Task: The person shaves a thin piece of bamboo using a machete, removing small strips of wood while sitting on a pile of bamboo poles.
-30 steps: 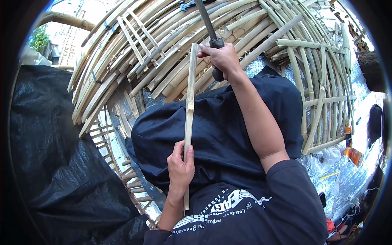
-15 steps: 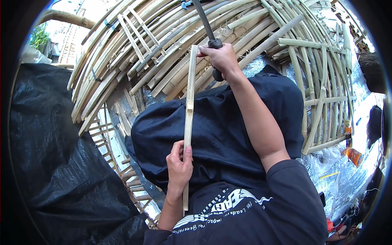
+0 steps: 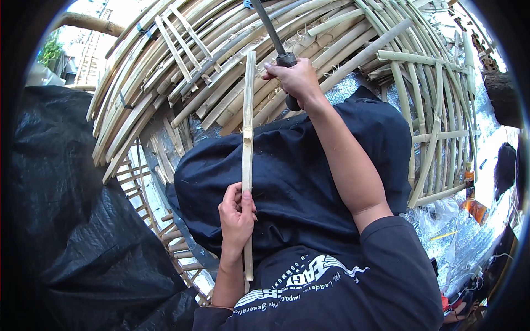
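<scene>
My left hand (image 3: 236, 218) is closed round the lower part of a pale split bamboo strip (image 3: 249, 110), thumb lying along its face. The strip stands lengthwise over my lap, with a node near its middle; its near end reaches my shirt. In my right hand (image 3: 301, 83) is the dark handle of a long-bladed knife (image 3: 269, 26), fingers wrapped round it. The narrow dark blade points away from me and runs out of view at the top. My right thumb sticks out toward the strip's far end, with a gap between them.
A large stack of bamboo strips (image 3: 221, 83) lies beyond my knees. On the right stands a bamboo lattice panel (image 3: 430, 127) over silvery foil sheeting. Black sheeting (image 3: 83, 209) covers the left side, beside a ladder-like bamboo frame (image 3: 179, 248). A small bottle (image 3: 470, 179) stands at right.
The bamboo strip has shifted left and slightly away from me with my left hand. My right thumb and fingers have come off its far end, still gripping the knife.
</scene>
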Tool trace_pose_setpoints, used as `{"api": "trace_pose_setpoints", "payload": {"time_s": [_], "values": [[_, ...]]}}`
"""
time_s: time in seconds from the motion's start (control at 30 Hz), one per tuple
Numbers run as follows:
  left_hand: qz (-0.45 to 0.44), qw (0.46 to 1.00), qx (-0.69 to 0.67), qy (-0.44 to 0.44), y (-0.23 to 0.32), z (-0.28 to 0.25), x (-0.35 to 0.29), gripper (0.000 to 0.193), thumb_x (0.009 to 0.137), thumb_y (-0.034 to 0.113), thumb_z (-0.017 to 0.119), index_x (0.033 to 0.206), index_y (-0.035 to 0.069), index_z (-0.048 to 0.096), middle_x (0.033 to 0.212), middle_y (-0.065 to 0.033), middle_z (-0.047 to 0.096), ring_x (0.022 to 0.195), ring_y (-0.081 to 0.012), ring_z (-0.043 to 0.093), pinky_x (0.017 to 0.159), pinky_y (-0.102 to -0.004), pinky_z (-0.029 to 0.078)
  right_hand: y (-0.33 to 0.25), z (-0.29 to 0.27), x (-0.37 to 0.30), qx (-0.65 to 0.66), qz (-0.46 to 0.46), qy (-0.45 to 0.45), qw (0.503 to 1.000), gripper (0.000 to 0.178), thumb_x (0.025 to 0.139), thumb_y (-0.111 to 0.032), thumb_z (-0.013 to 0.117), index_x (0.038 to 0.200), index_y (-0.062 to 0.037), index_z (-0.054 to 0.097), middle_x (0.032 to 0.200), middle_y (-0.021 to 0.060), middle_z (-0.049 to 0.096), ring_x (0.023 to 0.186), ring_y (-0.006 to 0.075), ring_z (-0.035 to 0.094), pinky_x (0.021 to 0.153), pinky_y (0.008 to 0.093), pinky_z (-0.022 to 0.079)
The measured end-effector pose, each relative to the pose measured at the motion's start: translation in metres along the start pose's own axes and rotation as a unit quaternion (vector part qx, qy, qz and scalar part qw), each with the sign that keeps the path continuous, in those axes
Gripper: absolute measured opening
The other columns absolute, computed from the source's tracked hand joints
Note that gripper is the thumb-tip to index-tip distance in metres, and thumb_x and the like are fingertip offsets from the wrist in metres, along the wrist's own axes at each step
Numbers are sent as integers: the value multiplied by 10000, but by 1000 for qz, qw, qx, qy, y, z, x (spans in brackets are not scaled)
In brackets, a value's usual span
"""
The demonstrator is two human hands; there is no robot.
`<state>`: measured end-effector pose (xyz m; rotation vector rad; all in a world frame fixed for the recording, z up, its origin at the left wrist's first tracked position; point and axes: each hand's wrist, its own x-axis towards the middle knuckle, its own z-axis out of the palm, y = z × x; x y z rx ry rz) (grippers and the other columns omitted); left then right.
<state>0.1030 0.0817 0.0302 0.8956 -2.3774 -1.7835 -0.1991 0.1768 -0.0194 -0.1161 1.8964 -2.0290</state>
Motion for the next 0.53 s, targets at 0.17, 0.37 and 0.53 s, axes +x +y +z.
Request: {"api": "trace_pose_setpoints", "payload": {"time_s": [0.17, 0.37, 0.53], "values": [[-1, 1000, -31, -3, -2, -4, 5, 217, 1071, 169, 532, 1136, -29, 592, 689, -1, 568, 538, -22, 503, 479, -188, 427, 0, 0, 0, 19, 5, -10, 1000, 263, 886, -231, 787, 860, 20, 713, 802, 82, 760, 471, 42, 438, 436, 242, 366], [117, 962, -236, 74, 18, -26, 32, 211, 1094, 199, 477, 1179, 12, 527, 709, -37, 537, 538, -77, 489, 490, -225, 446, -1, 6, -9, 104, 48, -111, 987, 222, 891, -205, 769, 895, 10, 713, 851, 101, 768, 463, 40, 433, 438, 236, 370], [151, 906, -378, 118, 54, -56, 69, 238, 1085, 248, 504, 1270, 98, 509, 890, -80, 659, 799, -177, 671, 753, -338, 629, -2, 17, -16, 125, 78, -196, 970, 223, 893, -197, 760, 965, 7, 705, 942, 128, 776, 460, 34, 428, 453, 222, 381]]}}
